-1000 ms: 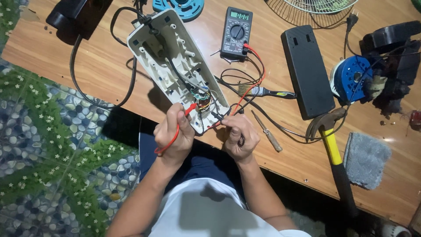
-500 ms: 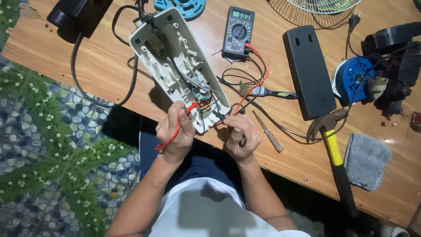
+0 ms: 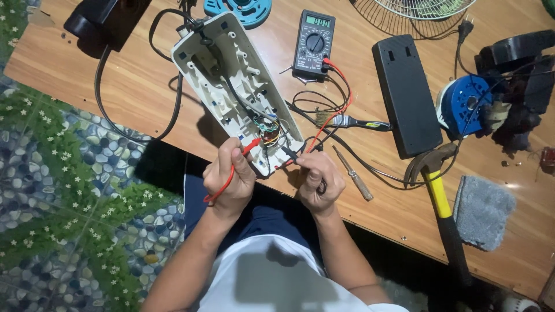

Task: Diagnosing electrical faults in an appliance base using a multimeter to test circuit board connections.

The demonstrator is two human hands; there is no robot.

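**At bench edge: probing an opened housing**

Near the lower centre of the frame, the left hand point(image 3: 228, 176) is closed around a red probe point(image 3: 250, 145), its tip at the wire bundle point(image 3: 269, 132) inside the open cream housing point(image 3: 234, 86). Right hand point(image 3: 318, 182) is clamped on a black probe point(image 3: 291, 153), pointed into the same end. Multimeter point(image 3: 314, 43) lies at upper centre on the bench point(image 3: 139, 92), leads trailing down. Yellow-handled hammer point(image 3: 439, 196), screwdriver point(image 3: 354, 173) and grey cloth point(image 3: 483, 211) lie to the right.
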